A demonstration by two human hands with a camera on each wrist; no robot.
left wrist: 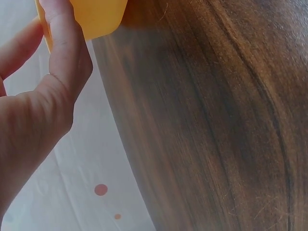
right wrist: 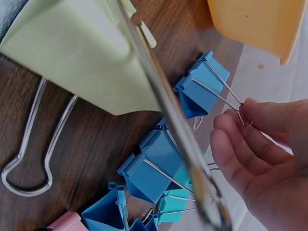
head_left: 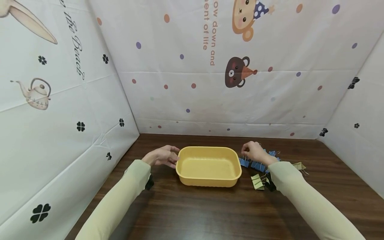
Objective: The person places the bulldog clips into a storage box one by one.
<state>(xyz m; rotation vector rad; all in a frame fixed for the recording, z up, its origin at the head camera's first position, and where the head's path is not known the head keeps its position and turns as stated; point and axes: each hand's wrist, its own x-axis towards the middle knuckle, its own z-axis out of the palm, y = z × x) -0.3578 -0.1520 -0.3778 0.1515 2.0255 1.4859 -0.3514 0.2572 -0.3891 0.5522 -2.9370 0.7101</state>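
A yellow plastic tub (head_left: 207, 181) sits in the middle of the brown table. At its left end, my left hand (head_left: 163, 155) holds the rim, with a finger and thumb on either side of the tub wall (left wrist: 98, 19) in the left wrist view. Just right of the tub, my right hand (right wrist: 269, 149) pinches the wire handle of a blue binder clip (right wrist: 206, 86) between thumb and fingertips. More blue binder clips (right wrist: 156, 166) lie beside it, partly under the right hand and wrist in the head view.
A pale yellow-green binder clip (head_left: 257, 182) lies near the right wrist, another pale clip (head_left: 299, 166) farther right. Among the blue ones are a turquoise clip (right wrist: 168, 207) and a pink clip (right wrist: 67, 222). Printed white sheets (head_left: 192, 100) wall the table's back and sides.
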